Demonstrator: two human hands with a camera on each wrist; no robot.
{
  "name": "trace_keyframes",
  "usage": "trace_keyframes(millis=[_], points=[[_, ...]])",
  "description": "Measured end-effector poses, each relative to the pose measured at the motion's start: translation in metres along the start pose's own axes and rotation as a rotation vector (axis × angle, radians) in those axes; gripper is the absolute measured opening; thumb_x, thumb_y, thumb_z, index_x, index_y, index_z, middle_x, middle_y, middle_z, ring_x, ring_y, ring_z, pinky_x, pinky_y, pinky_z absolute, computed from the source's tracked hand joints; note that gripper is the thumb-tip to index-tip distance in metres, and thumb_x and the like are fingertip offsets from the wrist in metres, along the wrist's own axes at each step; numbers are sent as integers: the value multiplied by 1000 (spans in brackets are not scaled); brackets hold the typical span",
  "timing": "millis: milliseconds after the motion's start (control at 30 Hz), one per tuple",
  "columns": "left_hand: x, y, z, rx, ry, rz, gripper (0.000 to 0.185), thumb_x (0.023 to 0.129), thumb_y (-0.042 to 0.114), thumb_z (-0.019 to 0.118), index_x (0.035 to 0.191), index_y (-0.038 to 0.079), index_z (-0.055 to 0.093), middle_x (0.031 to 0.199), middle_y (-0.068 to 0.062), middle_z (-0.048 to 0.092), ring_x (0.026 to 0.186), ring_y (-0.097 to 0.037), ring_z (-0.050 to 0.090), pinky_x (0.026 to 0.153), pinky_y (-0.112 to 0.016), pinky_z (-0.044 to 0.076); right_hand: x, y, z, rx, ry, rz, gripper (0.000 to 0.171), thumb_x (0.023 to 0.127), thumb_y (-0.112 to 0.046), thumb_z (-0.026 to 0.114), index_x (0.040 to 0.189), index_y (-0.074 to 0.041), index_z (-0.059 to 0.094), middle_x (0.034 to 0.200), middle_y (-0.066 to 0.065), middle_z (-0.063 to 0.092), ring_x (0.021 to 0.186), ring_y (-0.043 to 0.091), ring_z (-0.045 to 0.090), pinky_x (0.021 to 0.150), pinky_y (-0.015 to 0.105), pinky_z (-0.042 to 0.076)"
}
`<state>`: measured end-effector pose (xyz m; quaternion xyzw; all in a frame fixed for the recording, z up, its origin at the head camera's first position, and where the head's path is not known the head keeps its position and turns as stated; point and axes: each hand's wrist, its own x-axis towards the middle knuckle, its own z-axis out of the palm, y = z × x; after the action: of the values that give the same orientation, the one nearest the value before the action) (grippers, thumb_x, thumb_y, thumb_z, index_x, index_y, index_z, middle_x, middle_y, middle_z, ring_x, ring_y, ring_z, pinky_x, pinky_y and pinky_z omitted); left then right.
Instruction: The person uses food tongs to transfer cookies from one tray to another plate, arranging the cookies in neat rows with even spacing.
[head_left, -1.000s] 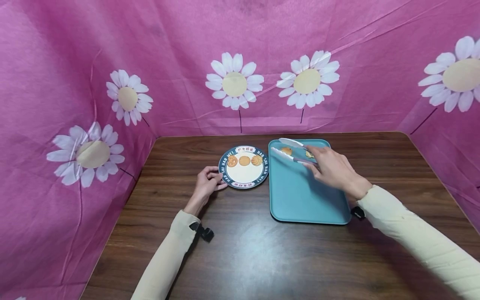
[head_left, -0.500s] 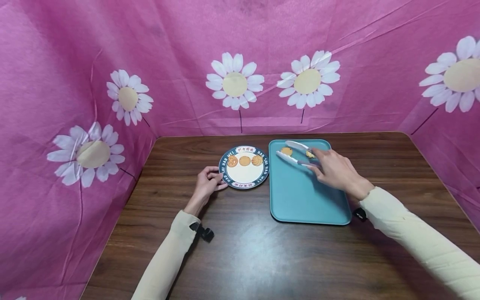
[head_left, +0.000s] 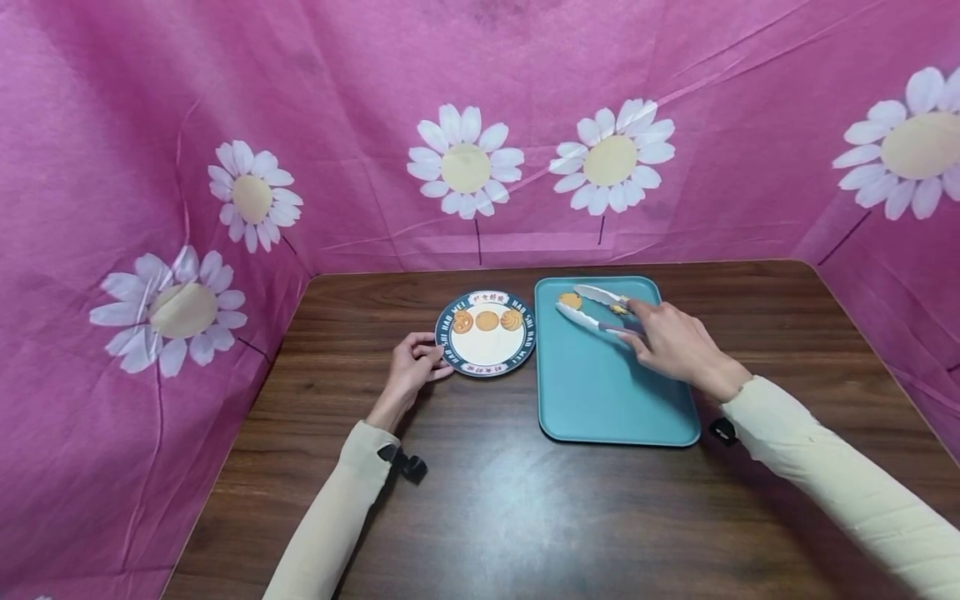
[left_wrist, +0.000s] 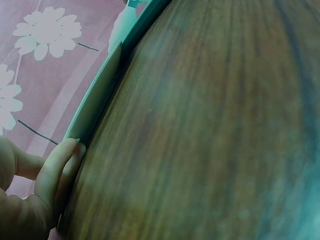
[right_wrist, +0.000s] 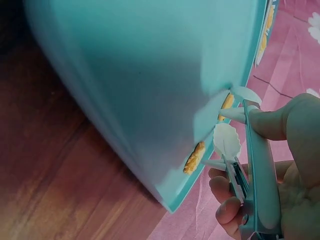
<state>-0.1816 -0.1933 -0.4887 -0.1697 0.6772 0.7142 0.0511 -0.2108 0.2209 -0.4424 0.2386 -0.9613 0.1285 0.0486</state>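
Note:
At the left rim of a round plate (head_left: 487,348) with a dark blue patterned border, my left hand (head_left: 412,367) pinches the edge. Three cookies show in a row on its white face: a pretzel shape, a plain round one and a swirl (head_left: 512,321). My right hand (head_left: 675,346) grips white-headed tongs (right_wrist: 262,175) with grey handles, held over the far part of a teal tray (head_left: 600,400). The tongs' arms are spread apart. A round cookie (head_left: 570,301) lies beside their tips; another cookie (right_wrist: 194,158) sits farther right, partly hidden by the tongs in the head view.
The plate stands right against the tray's left side on a brown wooden table (head_left: 465,500). Pink cloth (head_left: 352,125) printed with white daisies hangs behind the table and along both sides. Black camera mounts (head_left: 408,464) sit at both wrists.
The tongs have shifted slightly right and toward the front, uncovering more of the round cookie and covering more of the other one. My left hand and the plate hold still.

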Motion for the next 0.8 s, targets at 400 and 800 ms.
trace_keyframes(millis=[400, 800], points=[[0, 1, 0, -6, 0, 1, 37, 100, -8, 59, 135, -6, 50, 96, -9, 62, 69, -12, 68, 70, -25, 70, -3, 1, 3, 13, 6, 4, 52, 99, -27, 70, 137, 5, 57, 90, 20, 69, 70, 25, 57, 50, 45, 54], [-1, 1, 0, -10, 3, -1, 35, 100, -8, 58, 134, -6, 50, 95, -8, 62, 69, -12, 69, 69, -25, 70, -5, 1, 6, 5, 32, -13, 47, 98, -25, 70, 134, 2, 58, 87, 17, 67, 69, 25, 55, 49, 46, 54]])
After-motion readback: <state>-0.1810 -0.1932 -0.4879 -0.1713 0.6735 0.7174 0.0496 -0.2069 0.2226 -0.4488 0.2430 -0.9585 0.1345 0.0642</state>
